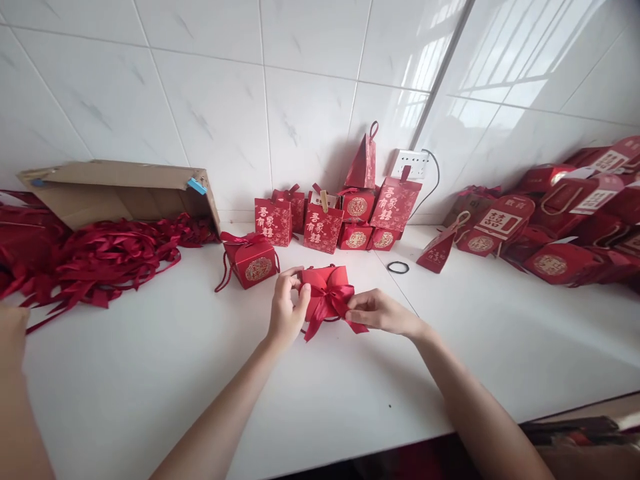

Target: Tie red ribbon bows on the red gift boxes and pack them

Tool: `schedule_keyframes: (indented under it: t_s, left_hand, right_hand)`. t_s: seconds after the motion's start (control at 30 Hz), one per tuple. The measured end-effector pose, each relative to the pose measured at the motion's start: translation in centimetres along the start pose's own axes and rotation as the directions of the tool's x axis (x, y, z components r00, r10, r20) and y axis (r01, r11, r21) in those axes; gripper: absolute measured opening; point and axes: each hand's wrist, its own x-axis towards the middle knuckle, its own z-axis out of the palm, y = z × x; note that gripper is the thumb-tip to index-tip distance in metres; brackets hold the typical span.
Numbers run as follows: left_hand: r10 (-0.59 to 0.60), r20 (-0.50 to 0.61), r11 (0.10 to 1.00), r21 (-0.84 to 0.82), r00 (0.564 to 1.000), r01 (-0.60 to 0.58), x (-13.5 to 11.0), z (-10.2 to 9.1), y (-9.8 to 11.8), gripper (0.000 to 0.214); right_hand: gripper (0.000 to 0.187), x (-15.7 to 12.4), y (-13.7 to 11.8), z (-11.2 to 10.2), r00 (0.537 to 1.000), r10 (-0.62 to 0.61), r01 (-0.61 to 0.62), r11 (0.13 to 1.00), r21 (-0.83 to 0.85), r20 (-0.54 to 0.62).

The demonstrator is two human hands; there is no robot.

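Note:
A small red gift box (320,276) with a satin ribbon bow (330,297) on its top stands in the middle of the white table. My left hand (289,303) grips the box's left side, thumb toward the front. With thumb and fingers pinched, my right hand (375,311) holds the right part of the ribbon near the bow. Dark red cord shows below the bow. Just left of my hands sits another red gift box (254,262) with a gold round emblem, a ribbon on top and cord handles.
Loose red ribbons (120,257) spill from a cardboard box (125,175) at left. Several red boxes (324,230) stand along the tiled wall below a socket (411,163). A black hair tie (398,267) lies nearby; more red boxes (550,257) pile up at right.

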Motion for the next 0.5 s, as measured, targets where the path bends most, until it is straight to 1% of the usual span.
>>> schedule_keyframes:
  t_s: [0.1, 0.2, 0.27, 0.4, 0.5]
  left_hand:
    - [-0.033, 0.017, 0.999, -0.026, 0.999, 0.033, 0.0, 0.0, 0.0, 0.015]
    - [-0.067, 0.035, 0.996, -0.055, 0.997, 0.069, 0.1, 0.0, 0.0, 0.016]
    - [-0.074, 0.046, 0.995, -0.067, 0.996, 0.077, 0.2, 0.0, 0.0, 0.016]
    - [-0.088, 0.058, 0.993, -0.069, 0.994, 0.092, 0.2, 0.0, 0.0, 0.015]
    - [-0.079, 0.055, 0.994, -0.069, 0.995, 0.082, 0.2, 0.0, -0.1, 0.016]
  right_hand:
    - [0.021, 0.1, 0.5, -0.7, 0.999, 0.010, -0.012, 0.998, 0.054, 0.050]
    - [0.019, 0.0, 0.4, -1.1, 0.995, 0.006, -0.007, 1.000, 0.007, 0.100]
    - [0.020, -0.1, 0.3, -1.4, 0.987, 0.008, -0.003, 1.000, -0.029, 0.160]
    - [0.023, -0.2, 0.6, -1.6, 0.956, 0.099, -0.073, 0.992, -0.103, 0.275]
    - [0.024, 0.0, 1.2, -1.6, 0.945, 0.146, -0.112, 0.985, -0.130, 0.293]
